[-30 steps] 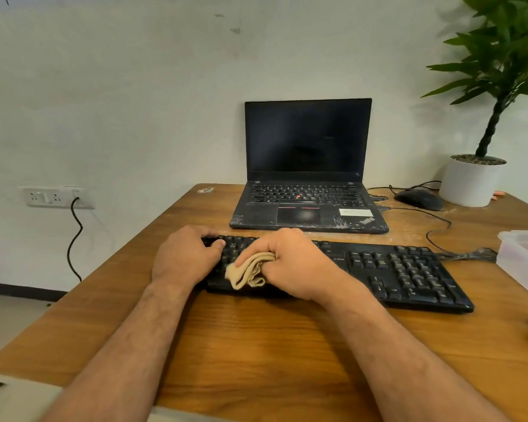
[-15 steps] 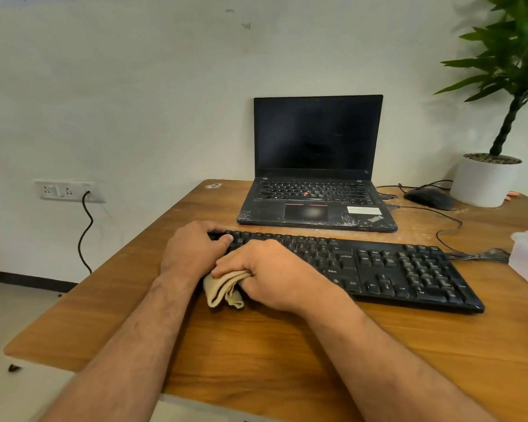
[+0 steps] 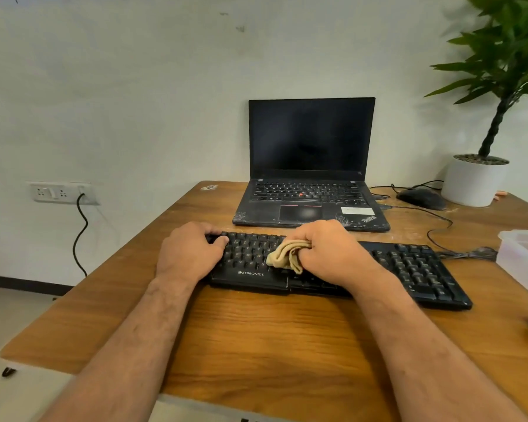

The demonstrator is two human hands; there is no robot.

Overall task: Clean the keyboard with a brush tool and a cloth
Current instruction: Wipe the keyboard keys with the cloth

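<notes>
Tan cloth [image 3: 287,257] sits bunched in the right hand [image 3: 329,254], fingers clamped round it, pressed on the middle keys of the keyboard [image 3: 415,269]; the left hand [image 3: 189,254] grips the keyboard's left end. A hard wipe could snag a keycap or shove the board toward the laptop [image 3: 311,205] just behind. Bare table [image 3: 256,330] lies open near the person

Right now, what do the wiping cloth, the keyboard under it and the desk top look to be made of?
Cloth: soft tan woven fabric, judging by its bunched folds in the right hand.
Keyboard: matte black plastic, with moulded keys and a printed logo.
Desk top: wood or wood-look laminate; the grain pattern shows, but I cannot tell which.
</notes>
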